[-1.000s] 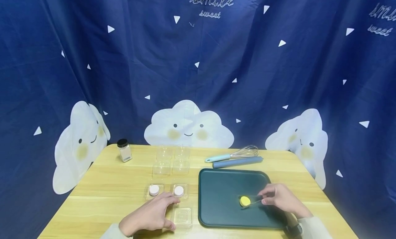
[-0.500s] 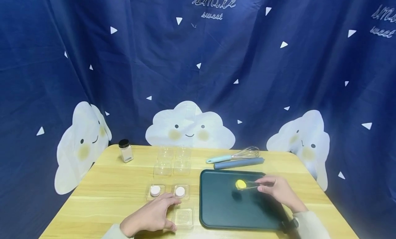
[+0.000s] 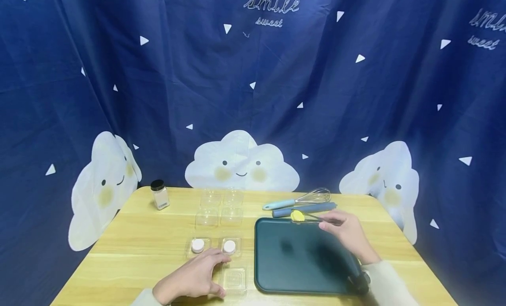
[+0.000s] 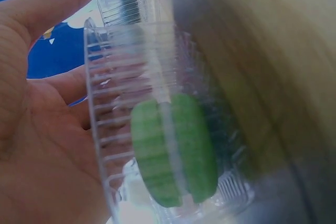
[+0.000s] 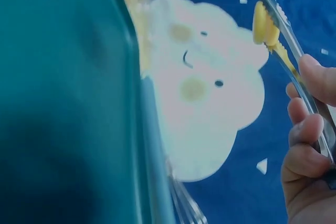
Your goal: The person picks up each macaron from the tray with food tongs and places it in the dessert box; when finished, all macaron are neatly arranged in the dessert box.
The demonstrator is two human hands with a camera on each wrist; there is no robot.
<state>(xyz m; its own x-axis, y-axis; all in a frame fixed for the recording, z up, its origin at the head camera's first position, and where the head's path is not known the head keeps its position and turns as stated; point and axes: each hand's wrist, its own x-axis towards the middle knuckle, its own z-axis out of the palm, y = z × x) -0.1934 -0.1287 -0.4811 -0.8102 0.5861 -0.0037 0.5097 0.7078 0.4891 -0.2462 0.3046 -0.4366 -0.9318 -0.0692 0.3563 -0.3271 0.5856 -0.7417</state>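
I watch the right hand (image 3: pixel 345 231): it is clamped on the tongs (image 5: pixel 287 29), which pinch the yellow macaron (image 3: pixel 297 216) in the air above the tray (image 3: pixel 282 271), toward its far edge. The left hand (image 3: pixel 193 273), thumb and fingers apart, is just beside the clear box (image 3: pixel 235 280) near the table's near edge; if it touches, I cannot tell. The left wrist view shows a green macaron (image 4: pixel 149 153) through clear plastic. Farther out, two pale pieces (image 3: pixel 229 246) sit in other boxes. The whisk (image 3: pixel 278 204) and roller (image 3: pixel 282 213) lie by the table's far edge; the jar (image 3: pixel 160 198) stands at the far left corner.
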